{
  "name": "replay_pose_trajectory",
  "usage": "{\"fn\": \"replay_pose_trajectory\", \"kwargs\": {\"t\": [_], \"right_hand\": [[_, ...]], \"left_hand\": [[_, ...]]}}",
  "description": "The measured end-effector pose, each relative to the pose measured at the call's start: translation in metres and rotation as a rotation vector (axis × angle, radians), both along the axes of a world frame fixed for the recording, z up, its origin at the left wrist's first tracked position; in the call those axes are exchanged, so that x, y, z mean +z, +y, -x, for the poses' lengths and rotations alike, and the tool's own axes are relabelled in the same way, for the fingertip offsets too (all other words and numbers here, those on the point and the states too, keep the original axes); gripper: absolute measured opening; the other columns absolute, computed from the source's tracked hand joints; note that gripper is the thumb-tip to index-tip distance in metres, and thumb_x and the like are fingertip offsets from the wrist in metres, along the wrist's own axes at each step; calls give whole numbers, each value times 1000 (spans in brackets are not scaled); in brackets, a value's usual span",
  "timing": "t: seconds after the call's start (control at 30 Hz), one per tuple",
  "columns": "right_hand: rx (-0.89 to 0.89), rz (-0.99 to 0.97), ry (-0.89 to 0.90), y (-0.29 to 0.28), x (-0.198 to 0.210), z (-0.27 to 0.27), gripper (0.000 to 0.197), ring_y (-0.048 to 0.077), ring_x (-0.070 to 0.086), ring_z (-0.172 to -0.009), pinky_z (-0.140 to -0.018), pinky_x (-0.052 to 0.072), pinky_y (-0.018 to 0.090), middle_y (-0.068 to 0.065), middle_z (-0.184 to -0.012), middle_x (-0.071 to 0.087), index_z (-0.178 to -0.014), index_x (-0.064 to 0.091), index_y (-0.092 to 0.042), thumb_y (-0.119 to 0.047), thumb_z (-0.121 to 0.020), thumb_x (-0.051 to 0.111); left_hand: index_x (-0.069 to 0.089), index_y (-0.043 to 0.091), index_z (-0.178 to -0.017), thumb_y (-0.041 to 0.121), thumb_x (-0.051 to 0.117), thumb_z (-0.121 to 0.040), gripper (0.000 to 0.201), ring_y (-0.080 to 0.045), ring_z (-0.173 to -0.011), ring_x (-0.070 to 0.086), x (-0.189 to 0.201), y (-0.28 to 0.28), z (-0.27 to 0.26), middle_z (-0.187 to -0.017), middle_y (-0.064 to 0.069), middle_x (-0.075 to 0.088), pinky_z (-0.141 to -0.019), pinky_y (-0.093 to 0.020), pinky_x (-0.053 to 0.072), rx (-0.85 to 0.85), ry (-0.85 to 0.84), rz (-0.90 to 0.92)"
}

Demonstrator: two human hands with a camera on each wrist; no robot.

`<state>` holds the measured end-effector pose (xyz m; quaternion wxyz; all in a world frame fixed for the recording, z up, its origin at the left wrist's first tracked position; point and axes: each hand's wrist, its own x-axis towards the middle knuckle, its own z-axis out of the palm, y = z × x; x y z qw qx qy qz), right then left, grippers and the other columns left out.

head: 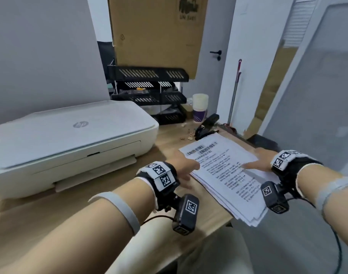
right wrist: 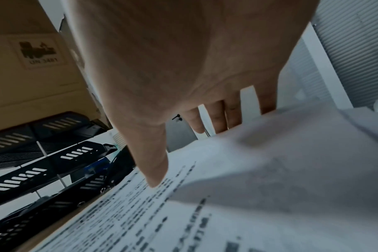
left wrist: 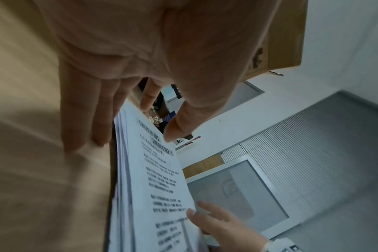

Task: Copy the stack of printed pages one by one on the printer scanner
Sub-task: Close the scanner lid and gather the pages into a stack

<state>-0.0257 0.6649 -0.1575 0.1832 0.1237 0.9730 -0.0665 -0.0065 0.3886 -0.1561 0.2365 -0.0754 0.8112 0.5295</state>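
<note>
Printed pages [head: 224, 175] lie in a loosely fanned stack at the right edge of the wooden worktop [head: 113, 198], just right of the white HP printer scanner [head: 70, 141], whose lid is seen closed. The stack is framed by both hands. The left hand [head: 186, 167] is held at the stack's left edge, fingers straight and relaxed, thumb over the top sheet, nothing gripped. The right hand [head: 256, 161] lies at the right edge, thumb pressed on the top sheet, fingers extended and apparently slipped beneath a lifted edge; whether the sheet is truly pinched cannot be told.

For the step judged in hand, only the top sheet should be separated, the rest held down so that the fanned pages are not dragged off the worktop's edge, and the lid raised before the sheet is carried over.

Chinese headings and the numeral 1 are printed on the top page, the body text being too blurred to read. "UN 3481" is marked on the cardboard box [head: 155, 32] behind the black paper trays [head: 149, 89].
</note>
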Motion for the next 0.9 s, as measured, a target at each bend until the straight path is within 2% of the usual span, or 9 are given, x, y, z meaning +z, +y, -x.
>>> {"fn": "replay_pose_trajectory", "kwargs": {"t": [0.13,0.23,0.33,0.47,0.57,0.67,0.73,0.83,0.9], "right_hand": [[-23,-27,25,-7,-1,-2,88,29,39,-140,-110,32,31,14,-157,35,-153,28,-6,-63,-91,52],[66,-61,-8,-17,-1,-8,73,28,60,-114,-94,46,32,11,-128,63,-131,55,-7,-66,-88,56],[124,-108,-10,-26,-6,-14,74,25,65,-98,-90,52,36,6,-110,69,-120,58,-9,-69,-77,62],[116,-95,-21,-38,-8,-15,83,27,62,-107,-96,50,40,5,-124,63,-131,51,-13,-68,-70,68],[64,55,10,-51,-5,-24,71,28,56,-116,-99,46,36,9,-136,55,-142,39,-9,-44,-87,69],[28,198,98,-51,-1,-24,61,24,60,-104,-91,51,36,7,-127,62,-135,47,-15,-38,-82,69],[-11,346,224,-49,6,-20,63,21,65,-92,-84,55,38,4,-113,68,-126,55,-21,-40,-67,67],[-112,740,534,-63,28,-18,41,24,63,-92,-83,52,38,7,-109,65,-116,49,-19,-20,-79,67],[-147,899,723,-81,45,-22,44,28,64,-98,-90,53,48,3,-107,66,-112,48,-28,-33,-73,68]], "left_hand": [[32,16,-140,35,77,-48,105,-33,-103,60,-13,13,4,-124,-11,50,-75,-50,60,113,58,-28],[20,9,-149,31,78,-52,115,-31,-114,56,-5,12,-1,-142,-13,44,-88,-43,56,175,67,-11],[12,-2,-146,20,76,-79,96,-32,-108,60,-11,1,3,-132,-20,51,-76,-33,51,237,39,62],[55,-1,-123,30,72,-88,50,-19,-78,64,-11,-13,-2,-106,-12,65,-56,-22,50,69,44,161],[59,4,-121,27,68,-91,39,-21,-88,64,-12,-17,-6,-115,-10,65,-67,-25,51,-31,131,138],[66,16,-109,11,71,-84,26,-23,-98,70,-16,-20,-10,-114,-5,72,-91,-41,56,40,229,-147],[66,21,-109,7,68,-88,26,-21,-97,72,-3,-24,-16,-108,-1,74,-91,-47,57,49,336,-281],[64,21,-118,12,65,-93,26,-20,-102,71,32,-37,-24,-111,1,74,-91,-49,56,34,552,-379],[64,20,-120,15,68,-90,31,-22,-102,71,46,-50,-30,-112,0,74,-91,-50,56,73,658,-427]]}}
